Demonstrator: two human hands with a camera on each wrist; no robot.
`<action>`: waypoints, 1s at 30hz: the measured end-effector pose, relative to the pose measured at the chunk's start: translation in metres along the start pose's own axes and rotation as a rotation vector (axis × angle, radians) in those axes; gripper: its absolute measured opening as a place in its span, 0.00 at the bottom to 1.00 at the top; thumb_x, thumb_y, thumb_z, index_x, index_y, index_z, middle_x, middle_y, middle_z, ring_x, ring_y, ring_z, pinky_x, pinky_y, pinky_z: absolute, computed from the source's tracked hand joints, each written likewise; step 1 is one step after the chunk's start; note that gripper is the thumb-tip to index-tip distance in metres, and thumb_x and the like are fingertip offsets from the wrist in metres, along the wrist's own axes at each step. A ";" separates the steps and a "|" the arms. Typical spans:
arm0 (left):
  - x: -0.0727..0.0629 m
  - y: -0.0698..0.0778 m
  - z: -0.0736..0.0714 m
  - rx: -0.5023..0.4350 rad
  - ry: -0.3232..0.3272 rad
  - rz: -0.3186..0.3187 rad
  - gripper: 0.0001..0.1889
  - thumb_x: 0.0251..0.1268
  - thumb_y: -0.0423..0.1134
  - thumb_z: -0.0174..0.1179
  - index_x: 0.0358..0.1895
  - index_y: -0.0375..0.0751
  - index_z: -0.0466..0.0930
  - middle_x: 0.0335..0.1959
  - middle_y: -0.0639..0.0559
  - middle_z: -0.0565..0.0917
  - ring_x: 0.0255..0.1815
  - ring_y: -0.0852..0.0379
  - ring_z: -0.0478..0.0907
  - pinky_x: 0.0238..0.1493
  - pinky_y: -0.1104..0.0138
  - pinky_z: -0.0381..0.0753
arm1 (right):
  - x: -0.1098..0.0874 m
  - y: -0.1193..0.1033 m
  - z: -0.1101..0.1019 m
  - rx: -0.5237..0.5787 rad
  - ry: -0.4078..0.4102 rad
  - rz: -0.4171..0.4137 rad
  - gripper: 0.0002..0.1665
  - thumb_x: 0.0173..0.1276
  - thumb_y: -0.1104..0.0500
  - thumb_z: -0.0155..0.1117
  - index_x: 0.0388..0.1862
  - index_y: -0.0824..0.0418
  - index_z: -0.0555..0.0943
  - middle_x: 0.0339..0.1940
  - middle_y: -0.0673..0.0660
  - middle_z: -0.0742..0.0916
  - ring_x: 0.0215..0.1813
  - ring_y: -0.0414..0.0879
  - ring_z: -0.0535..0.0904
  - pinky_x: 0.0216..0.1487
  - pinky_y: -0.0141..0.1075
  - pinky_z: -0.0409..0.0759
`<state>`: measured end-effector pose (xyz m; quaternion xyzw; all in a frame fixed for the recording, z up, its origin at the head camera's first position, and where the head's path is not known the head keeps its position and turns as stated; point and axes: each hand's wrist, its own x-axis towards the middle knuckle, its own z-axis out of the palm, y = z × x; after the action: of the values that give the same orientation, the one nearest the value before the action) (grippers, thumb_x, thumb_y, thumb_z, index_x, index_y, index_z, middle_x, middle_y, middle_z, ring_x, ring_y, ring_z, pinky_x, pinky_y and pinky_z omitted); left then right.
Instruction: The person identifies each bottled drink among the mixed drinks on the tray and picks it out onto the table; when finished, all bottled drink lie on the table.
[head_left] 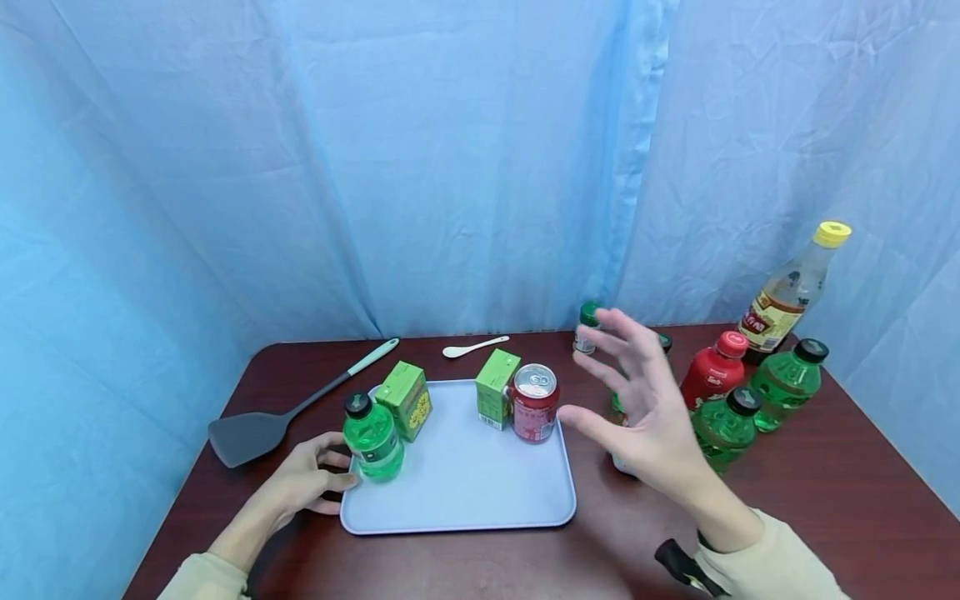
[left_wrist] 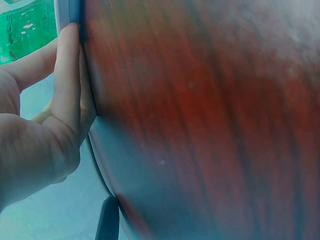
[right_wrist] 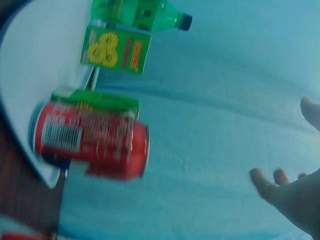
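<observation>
A pale tray (head_left: 465, 500) lies on the dark wooden table. At its left edge my left hand (head_left: 307, 475) holds the rim, close beside a green-drink bottle (head_left: 375, 450) with a black cap. Behind that bottle stands a green drink carton (head_left: 405, 400); another carton (head_left: 495, 392) touches a red soda can (head_left: 535, 408) on the tray's right side. My right hand (head_left: 645, 400) hovers just right of the can, fingers spread and apart from it. In the right wrist view, its fingertips (right_wrist: 265, 185) show at the right with nothing between them.
A grey spatula (head_left: 255, 433) and white spoon (head_left: 474, 347) lie left of and behind the tray. On the right stand a red bottle (head_left: 712, 371), green bottles (head_left: 723, 433) and a tall yellow-capped bottle (head_left: 783, 300). A green-lidded jar (head_left: 587, 327) is near the blue curtain (head_left: 465, 167).
</observation>
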<state>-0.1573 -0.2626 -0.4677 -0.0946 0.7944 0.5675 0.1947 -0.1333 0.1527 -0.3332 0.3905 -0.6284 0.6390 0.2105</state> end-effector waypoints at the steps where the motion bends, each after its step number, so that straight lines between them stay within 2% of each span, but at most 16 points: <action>1: 0.000 0.000 0.000 0.000 0.000 0.000 0.37 0.60 0.27 0.70 0.72 0.33 0.65 0.51 0.36 0.78 0.40 0.46 0.85 0.33 0.49 0.87 | 0.000 0.004 0.004 -0.003 -0.011 0.007 0.59 0.54 0.77 0.76 0.78 0.74 0.51 0.74 0.70 0.65 0.72 0.62 0.67 0.69 0.47 0.72; 4: 0.000 0.000 0.000 0.001 0.001 -0.003 0.36 0.60 0.26 0.70 0.72 0.33 0.65 0.51 0.36 0.78 0.40 0.46 0.85 0.33 0.49 0.87 | -0.001 0.016 0.017 -0.013 -0.042 0.041 0.63 0.51 0.80 0.76 0.81 0.69 0.50 0.73 0.69 0.67 0.71 0.63 0.69 0.70 0.48 0.69; 8: -0.001 0.002 0.000 0.000 0.001 -0.008 0.36 0.60 0.26 0.69 0.72 0.34 0.65 0.51 0.36 0.78 0.40 0.45 0.85 0.33 0.49 0.87 | -0.003 0.029 0.036 -0.044 -0.066 0.141 0.66 0.50 0.81 0.76 0.83 0.59 0.52 0.72 0.63 0.71 0.72 0.60 0.69 0.70 0.51 0.69; 12: -0.001 0.002 0.000 -0.002 -0.003 -0.009 0.37 0.60 0.27 0.70 0.72 0.33 0.64 0.52 0.36 0.78 0.40 0.45 0.85 0.33 0.49 0.87 | -0.006 0.040 0.054 -0.072 -0.094 0.233 0.61 0.55 0.76 0.76 0.82 0.50 0.56 0.71 0.57 0.74 0.73 0.53 0.68 0.70 0.53 0.69; 19: -0.001 0.002 0.000 0.003 -0.005 -0.006 0.37 0.60 0.27 0.70 0.72 0.33 0.64 0.52 0.35 0.78 0.40 0.46 0.85 0.33 0.50 0.88 | -0.006 0.057 0.078 0.009 -0.160 0.318 0.47 0.62 0.69 0.75 0.77 0.49 0.67 0.73 0.50 0.72 0.71 0.50 0.71 0.69 0.52 0.72; 25: -0.002 0.002 -0.001 0.001 -0.002 -0.008 0.37 0.60 0.26 0.69 0.72 0.33 0.64 0.52 0.35 0.78 0.40 0.46 0.85 0.32 0.50 0.87 | -0.012 0.076 0.104 0.022 -0.223 0.384 0.48 0.62 0.64 0.77 0.77 0.47 0.66 0.71 0.49 0.73 0.67 0.48 0.75 0.65 0.48 0.77; 30: -0.002 0.002 0.000 -0.001 -0.002 -0.002 0.37 0.60 0.26 0.69 0.72 0.33 0.64 0.52 0.35 0.77 0.40 0.46 0.85 0.32 0.50 0.87 | -0.015 0.086 0.123 -0.012 -0.278 0.442 0.48 0.62 0.60 0.78 0.78 0.49 0.65 0.71 0.55 0.73 0.66 0.48 0.75 0.62 0.43 0.79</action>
<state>-0.1564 -0.2621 -0.4655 -0.0948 0.7939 0.5677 0.1962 -0.1607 0.0267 -0.4111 0.3267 -0.7249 0.6061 -0.0201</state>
